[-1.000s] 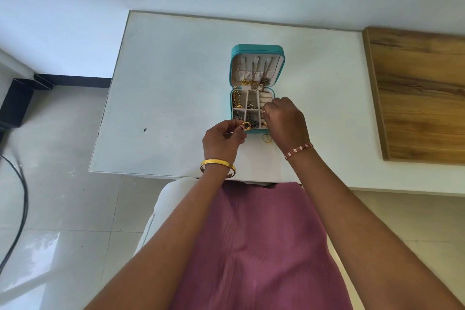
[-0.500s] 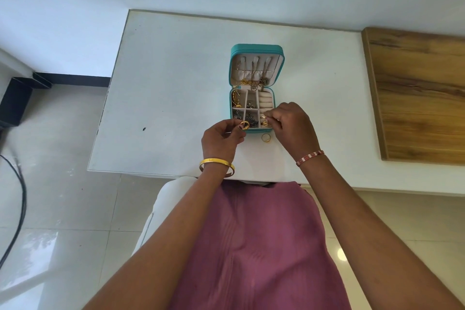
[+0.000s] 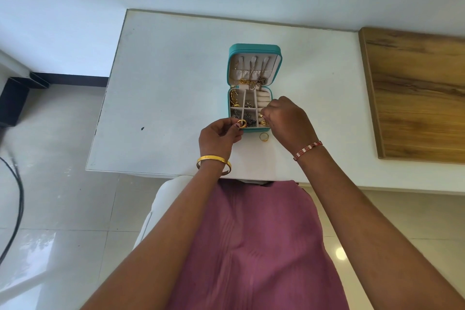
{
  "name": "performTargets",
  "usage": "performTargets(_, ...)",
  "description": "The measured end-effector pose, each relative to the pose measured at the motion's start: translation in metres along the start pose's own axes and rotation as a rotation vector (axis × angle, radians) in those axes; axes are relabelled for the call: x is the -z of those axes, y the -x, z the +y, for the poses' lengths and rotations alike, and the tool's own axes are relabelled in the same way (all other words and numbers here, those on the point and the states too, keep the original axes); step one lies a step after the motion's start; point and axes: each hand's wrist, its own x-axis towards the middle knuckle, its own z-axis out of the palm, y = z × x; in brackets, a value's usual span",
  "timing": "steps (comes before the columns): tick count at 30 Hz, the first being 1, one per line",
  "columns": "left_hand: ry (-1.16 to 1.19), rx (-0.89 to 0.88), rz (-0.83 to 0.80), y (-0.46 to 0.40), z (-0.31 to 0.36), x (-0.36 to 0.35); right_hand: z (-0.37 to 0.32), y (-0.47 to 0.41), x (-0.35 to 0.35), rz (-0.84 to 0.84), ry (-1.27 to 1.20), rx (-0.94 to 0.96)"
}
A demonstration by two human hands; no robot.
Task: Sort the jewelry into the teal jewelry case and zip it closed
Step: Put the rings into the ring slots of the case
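Looking down from the head camera, I see the teal jewelry case lying open mid-table; my left hand pinches a gold ring at its near edge, my right hand curls over the near-right compartment, pinching something small and gold, and another gold ring lies on the white table just beside the case.

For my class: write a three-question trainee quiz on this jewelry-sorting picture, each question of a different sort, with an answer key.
1. True or false: the teal jewelry case is zipped shut.
2. Multiple choice: the left hand holds A) a gold ring, B) a necklace, C) nothing.
3. Fill the blank: a second gold ring lies on the white ____, just in front of the case.

Key
1. False: the lid stands open, compartments showing.
2. A: the ring is pinched at the fingers.
3. Table. The right hand reaches into the case's near right compartment.
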Motion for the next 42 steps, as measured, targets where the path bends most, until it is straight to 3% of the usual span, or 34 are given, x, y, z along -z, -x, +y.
performTargets(6, -0.001, -0.01, 0.002, 0.0, -0.002, 0.0, -0.005, -0.001, 0.001, -0.027, 0.029, 0.002)
performTargets(13, -0.012, -0.015, 0.001, 0.0, -0.002, 0.001, -0.009, -0.003, -0.008, -0.005, -0.005, -0.122)
performTargets(20, 0.011, -0.01, 0.001, 0.0, -0.002, 0.002, 0.001, 0.004, -0.009, 0.069, -0.242, -0.287)
performTargets(29, 0.027, 0.008, -0.006, 0.002, 0.001, 0.002, -0.006, 0.011, -0.015, 0.087, -0.208, -0.305)
performTargets(34, 0.01, 0.01, -0.004, 0.005, 0.006, 0.001, -0.022, 0.017, -0.006, 0.274, -0.624, -0.527)
performTargets(36, 0.032, 0.013, 0.003, 0.008, 0.008, 0.0, -0.035, 0.019, -0.002, 0.252, -0.804, -0.533)
performTargets(42, 0.031, -0.001, 0.008, 0.016, 0.012, -0.002, -0.052, 0.018, 0.004, 0.223, -0.916, -0.532)
